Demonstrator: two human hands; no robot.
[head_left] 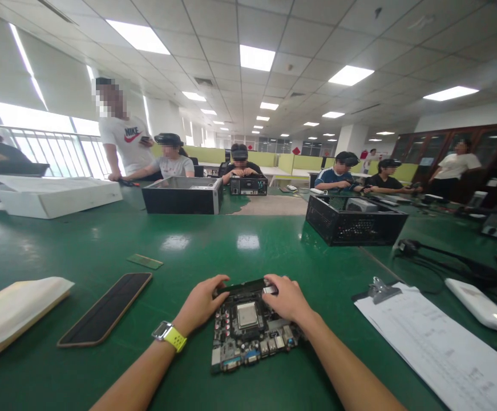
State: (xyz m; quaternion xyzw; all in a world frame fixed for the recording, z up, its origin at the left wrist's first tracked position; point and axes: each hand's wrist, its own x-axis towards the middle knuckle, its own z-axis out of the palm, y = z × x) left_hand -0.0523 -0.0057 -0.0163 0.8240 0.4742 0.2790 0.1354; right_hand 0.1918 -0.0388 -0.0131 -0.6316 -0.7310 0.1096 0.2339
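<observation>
A computer motherboard (262, 335) lies on the green table in front of me, its ports facing me. A silver square processor (247, 315) sits in its socket. My left hand (203, 301) is closed at the far left corner, thumb and fingers pinching the edge. At the far right corner, my right hand (289, 297) grips likewise, its thumb bent inward. Between the two hands runs a dark strip (246, 285) along the board's far side; whether it is a slot or a memory module is unclear. My fingertips are partly hidden. A yellow-strapped watch is on my left wrist.
Left of the board lie a phone (106, 308), a small green memory stick (145, 261) and a paper-covered stack (15, 314). A clipboard with papers (440, 348) is at right. Computer cases (355, 222) and a white box (57, 197) stand farther back. Several people are around the table.
</observation>
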